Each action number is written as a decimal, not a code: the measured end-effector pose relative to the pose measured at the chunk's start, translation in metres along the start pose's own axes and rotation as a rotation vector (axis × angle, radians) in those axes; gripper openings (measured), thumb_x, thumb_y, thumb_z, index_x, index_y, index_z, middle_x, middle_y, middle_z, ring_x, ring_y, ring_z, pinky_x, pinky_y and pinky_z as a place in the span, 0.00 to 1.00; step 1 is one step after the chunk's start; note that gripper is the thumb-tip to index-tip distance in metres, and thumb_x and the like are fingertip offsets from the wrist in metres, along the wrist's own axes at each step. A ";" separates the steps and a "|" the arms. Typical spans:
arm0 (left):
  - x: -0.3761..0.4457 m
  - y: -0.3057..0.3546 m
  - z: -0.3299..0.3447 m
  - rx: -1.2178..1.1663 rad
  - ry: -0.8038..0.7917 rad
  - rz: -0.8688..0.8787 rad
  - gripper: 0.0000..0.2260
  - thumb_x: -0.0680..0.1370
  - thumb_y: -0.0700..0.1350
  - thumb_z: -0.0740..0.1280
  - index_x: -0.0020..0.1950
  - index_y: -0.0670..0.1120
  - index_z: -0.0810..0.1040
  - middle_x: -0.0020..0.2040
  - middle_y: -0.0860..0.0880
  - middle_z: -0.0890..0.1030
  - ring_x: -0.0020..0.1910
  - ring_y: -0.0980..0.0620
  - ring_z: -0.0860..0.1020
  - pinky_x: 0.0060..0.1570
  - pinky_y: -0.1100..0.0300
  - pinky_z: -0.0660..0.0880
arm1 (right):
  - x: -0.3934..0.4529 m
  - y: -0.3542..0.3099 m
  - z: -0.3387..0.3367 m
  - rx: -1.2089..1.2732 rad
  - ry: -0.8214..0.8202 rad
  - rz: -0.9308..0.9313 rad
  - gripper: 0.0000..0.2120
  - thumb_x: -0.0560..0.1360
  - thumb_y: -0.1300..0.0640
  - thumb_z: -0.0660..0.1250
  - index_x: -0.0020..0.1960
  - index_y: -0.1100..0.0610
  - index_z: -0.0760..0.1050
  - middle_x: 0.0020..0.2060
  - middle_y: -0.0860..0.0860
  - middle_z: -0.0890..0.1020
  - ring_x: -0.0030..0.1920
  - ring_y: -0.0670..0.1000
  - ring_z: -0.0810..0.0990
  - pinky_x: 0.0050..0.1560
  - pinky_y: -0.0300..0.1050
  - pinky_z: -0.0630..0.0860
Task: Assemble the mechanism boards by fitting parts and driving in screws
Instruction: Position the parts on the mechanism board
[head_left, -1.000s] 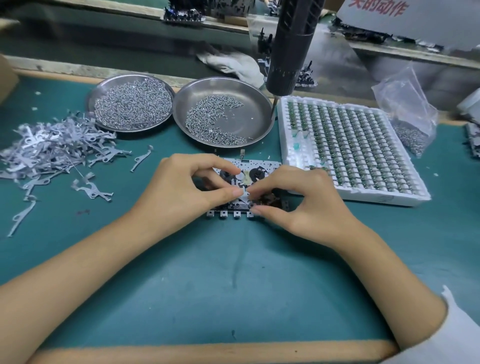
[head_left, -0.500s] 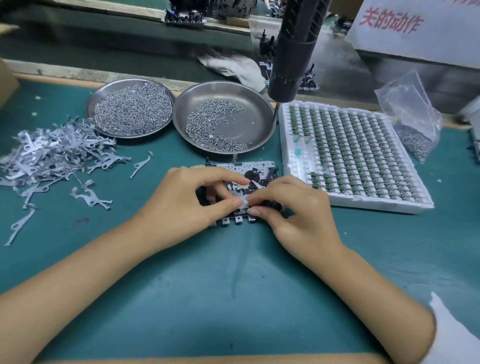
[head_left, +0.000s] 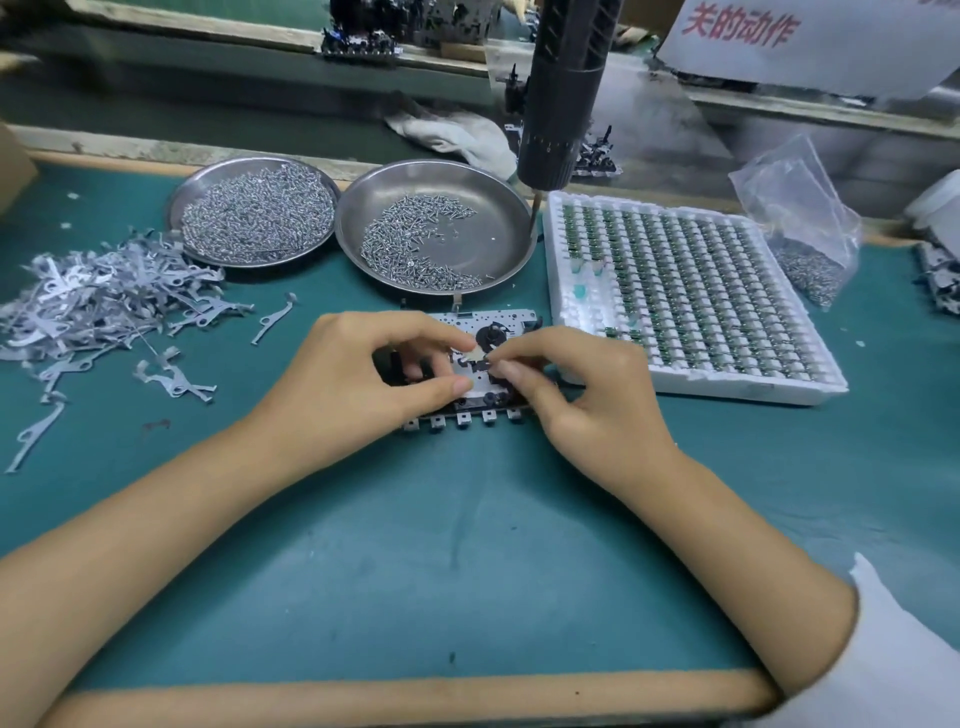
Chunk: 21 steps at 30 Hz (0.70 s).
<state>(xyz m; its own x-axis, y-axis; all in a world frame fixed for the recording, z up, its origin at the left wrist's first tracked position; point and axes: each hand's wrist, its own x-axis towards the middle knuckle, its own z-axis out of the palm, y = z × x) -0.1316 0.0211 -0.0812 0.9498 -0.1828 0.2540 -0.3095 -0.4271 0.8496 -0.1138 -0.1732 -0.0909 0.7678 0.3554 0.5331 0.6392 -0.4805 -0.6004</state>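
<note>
The desk (head_left: 467, 571) has a teal mat with a tan near edge. Two silvery dishes (head_left: 483, 192) hold grey screws (head_left: 254, 213). The white foam tray (head_left: 753, 387) carries rows of green parts; the screwdriver (head_left: 561, 104) is black.

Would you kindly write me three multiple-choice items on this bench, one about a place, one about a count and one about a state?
1. Where does the pile of loose metal levers lie?
A. left of the dishes
B. on the white tray
C. in the plastic bag

2. How many round steel dishes hold screws?
A. one
B. two
C. four

3. What is the hanging screwdriver doing?
A. driving a screw
B. lying on the mat
C. hanging untouched

Answers: 1 A, the levers spread over the mat's left side. 2 B, a fuller dish beside a sparser one. 3 C, both the left hand and right hand work at the board.
</note>
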 end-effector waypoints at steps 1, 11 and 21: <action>0.000 0.000 -0.001 -0.006 -0.006 -0.001 0.10 0.69 0.43 0.76 0.48 0.54 0.82 0.34 0.55 0.82 0.34 0.55 0.75 0.42 0.62 0.76 | 0.001 0.001 -0.001 0.010 -0.001 0.018 0.05 0.72 0.66 0.68 0.46 0.60 0.82 0.38 0.52 0.83 0.40 0.46 0.79 0.43 0.34 0.74; 0.002 0.000 -0.002 -0.017 0.003 -0.051 0.15 0.67 0.45 0.77 0.51 0.55 0.81 0.35 0.55 0.84 0.34 0.60 0.76 0.42 0.67 0.74 | 0.002 0.005 -0.004 -0.104 -0.184 -0.101 0.03 0.71 0.63 0.72 0.44 0.62 0.83 0.41 0.53 0.81 0.42 0.52 0.79 0.45 0.40 0.73; 0.005 -0.002 0.000 -0.096 -0.037 -0.089 0.15 0.68 0.39 0.76 0.51 0.54 0.82 0.32 0.50 0.82 0.32 0.57 0.75 0.38 0.69 0.73 | -0.007 -0.003 0.007 -0.330 -0.118 -0.262 0.05 0.74 0.68 0.66 0.41 0.69 0.78 0.40 0.61 0.80 0.40 0.60 0.78 0.35 0.54 0.76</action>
<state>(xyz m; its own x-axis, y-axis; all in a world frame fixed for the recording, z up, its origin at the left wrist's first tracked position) -0.1260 0.0213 -0.0819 0.9703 -0.1813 0.1602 -0.2167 -0.3563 0.9089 -0.1207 -0.1684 -0.0973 0.5930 0.5795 0.5590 0.7802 -0.5852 -0.2210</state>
